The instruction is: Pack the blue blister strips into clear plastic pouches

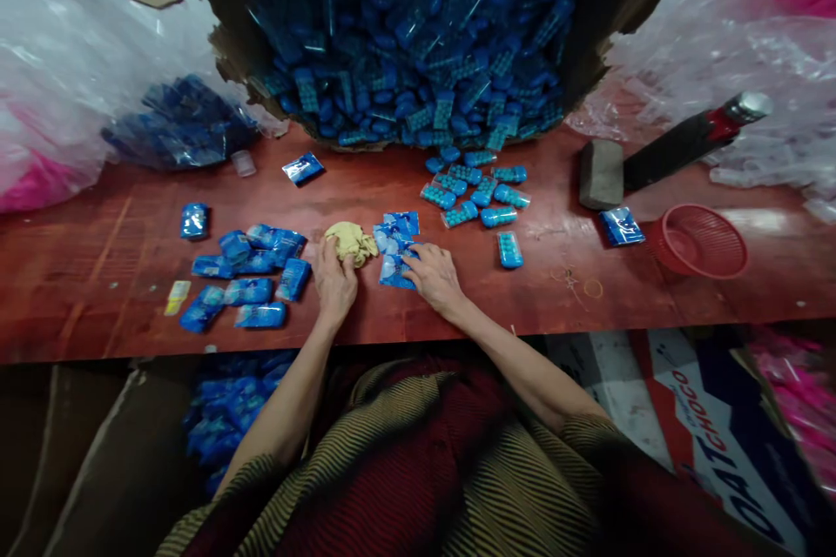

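My left hand (335, 278) rests on the red table (97, 278) with its fingers closed on a crumpled yellow cloth (353, 241). My right hand (434, 274) lies with fingers spread on a small stack of blue-and-white plastic packets (395, 248). Left of my left hand lies a cluster of filled blue packets (245, 278). Beyond my right hand several loose blue studded pieces (474, 196) are scattered. A big cardboard box (411, 43) at the back spills many more of them onto the table.
A red mesh basket (698, 241) and a grey block with a dark handle (607, 172) sit at the right. One lone packet (622, 226) lies beside the basket. Clear plastic bags (718, 61) flank the box. A carton of blue packets (228, 409) sits below the table's edge.
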Motion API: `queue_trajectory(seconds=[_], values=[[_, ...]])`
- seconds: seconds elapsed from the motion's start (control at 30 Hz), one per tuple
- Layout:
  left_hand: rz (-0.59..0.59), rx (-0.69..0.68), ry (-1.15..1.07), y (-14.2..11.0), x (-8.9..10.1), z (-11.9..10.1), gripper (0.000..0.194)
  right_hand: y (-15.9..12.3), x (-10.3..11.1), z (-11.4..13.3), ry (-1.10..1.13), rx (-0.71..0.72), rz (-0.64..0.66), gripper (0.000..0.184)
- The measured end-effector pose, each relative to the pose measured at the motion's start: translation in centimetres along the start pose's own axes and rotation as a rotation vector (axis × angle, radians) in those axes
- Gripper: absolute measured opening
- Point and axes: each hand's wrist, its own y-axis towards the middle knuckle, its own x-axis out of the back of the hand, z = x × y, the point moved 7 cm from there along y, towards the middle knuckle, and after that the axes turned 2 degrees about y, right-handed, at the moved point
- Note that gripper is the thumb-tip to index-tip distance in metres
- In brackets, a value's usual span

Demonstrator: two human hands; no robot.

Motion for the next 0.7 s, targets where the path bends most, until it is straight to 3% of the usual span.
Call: queue_trajectory(seconds=[0.13, 0.23, 0.3, 0.37, 0.43, 0.53, 0.6, 0.7], values=[[-0.111, 0.014, 0.006, -1.3, 1.6, -2.0, 0.048, -0.6, -0.5, -1.4, -0.016, -0.073, -0.063, 0.022], [-0.113, 0.094, -0.171, -3.6, 2.5, -3.7, 0.042, -0.6, 0.2, -1.2, 0.032, -0.075, -0.154, 0.020], [0.039, 0.289, -0.447, -5.2, 1.3, -4.2, 0.040, -1.1, 1.3, -0.8, 0.076, -0.079, -0.250, 0.021], [0.243, 0.539, -0.741, -6.8, -1.0, -4.7, 0.044, -1.9, 2.4, 0.1, 0.130, -0.057, -0.328, 0.022], [0.299, 0.658, -0.989, -7.3, -2.4, -5.6, 0.042, -2.6, 3.0, 1.1, 0.210, -0.010, -0.355, 0.022], [0.222, 0.708, -1.207, -6.6, -2.8, -5.8, 0.036, -2.9, 3.2, 1.6, 0.448, -0.022, -0.351, 0.021], [0.219, 0.725, -1.267, -6.3, -2.8, -5.8, 0.035, -2.5, 2.6, 0.8, 0.689, -0.145, -0.317, 0.028], [0.272, 0.744, -1.306, -6.4, -3.0, -5.9, 0.034, -1.6, 0.2, -0.4, 1.041, -0.355, -0.156, 0.030]])
